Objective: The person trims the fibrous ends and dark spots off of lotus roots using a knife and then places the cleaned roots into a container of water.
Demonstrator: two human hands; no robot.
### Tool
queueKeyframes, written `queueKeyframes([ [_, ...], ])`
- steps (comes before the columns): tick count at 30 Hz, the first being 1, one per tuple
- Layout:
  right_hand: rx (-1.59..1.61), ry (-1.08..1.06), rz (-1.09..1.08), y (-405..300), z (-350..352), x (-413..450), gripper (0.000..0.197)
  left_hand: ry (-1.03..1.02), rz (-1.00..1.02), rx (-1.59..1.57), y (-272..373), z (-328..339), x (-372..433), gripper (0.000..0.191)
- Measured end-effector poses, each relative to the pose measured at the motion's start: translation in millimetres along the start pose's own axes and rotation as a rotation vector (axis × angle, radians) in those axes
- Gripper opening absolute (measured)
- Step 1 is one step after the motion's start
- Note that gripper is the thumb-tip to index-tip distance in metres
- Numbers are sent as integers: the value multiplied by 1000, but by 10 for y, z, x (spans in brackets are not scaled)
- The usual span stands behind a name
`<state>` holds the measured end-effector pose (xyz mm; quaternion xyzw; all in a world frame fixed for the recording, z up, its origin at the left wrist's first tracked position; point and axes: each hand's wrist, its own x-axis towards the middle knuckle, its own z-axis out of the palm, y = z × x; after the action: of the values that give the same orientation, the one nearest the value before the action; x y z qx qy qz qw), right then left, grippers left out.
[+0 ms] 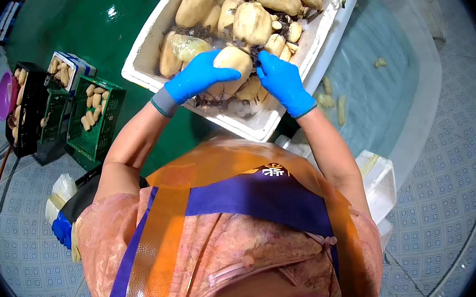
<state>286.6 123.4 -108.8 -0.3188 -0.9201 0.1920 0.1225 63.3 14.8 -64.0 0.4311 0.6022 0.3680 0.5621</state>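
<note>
My left hand (pixel 196 77), in a blue glove, grips a thick pale lotus root segment (pixel 234 61) over a white foam box (pixel 144 50). At that segment's right end, my right hand (pixel 281 80), gloved in blue too, has its fingers closed on a dark tuft of root fibres (pixel 256 54). Many more lotus roots (pixel 251 22) fill the box, with dark fibres among them. A clear plastic bag (pixel 188 46) lies on the roots to the left of my left hand. What looks like ice (pixel 240 107) sits in the box's near corner.
Right of the box stands a large white tub (pixel 422 75) of water with a few lotus root pieces (pixel 328 101). At left are a green crate (pixel 103 135), a black crate (pixel 30 112) and a foam box (pixel 79 65), all with lotus roots, plus a purple basin (pixel 6 95).
</note>
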Motion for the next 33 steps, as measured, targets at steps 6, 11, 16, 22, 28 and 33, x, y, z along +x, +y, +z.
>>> queueKeyframes([
  [6, 55, 0, 55, -126, -254, 276, 24, 181, 441, 273, 455, -113, -86, 76],
  [11, 1207, -444, 517, -136, -523, 330, 59, 270, 727, 469, 513, -27, -99, 82],
  [16, 1712, -252, 701, -32, -301, 217, 47, 165, 978, 916, 621, 211, -1, 78],
  [22, 1952, -63, 729, -38, -479, 42, 45, 326, 544, 20, 155, 43, -31, 61],
  [28, 1840, -135, 587, -338, -436, -65, 50, -187, -46, -980, 248, 321, 21, 54],
  [33, 1069, -28, 523, -397, -738, 9, 42, -173, -39, -954, 106, 267, 37, 55],
])
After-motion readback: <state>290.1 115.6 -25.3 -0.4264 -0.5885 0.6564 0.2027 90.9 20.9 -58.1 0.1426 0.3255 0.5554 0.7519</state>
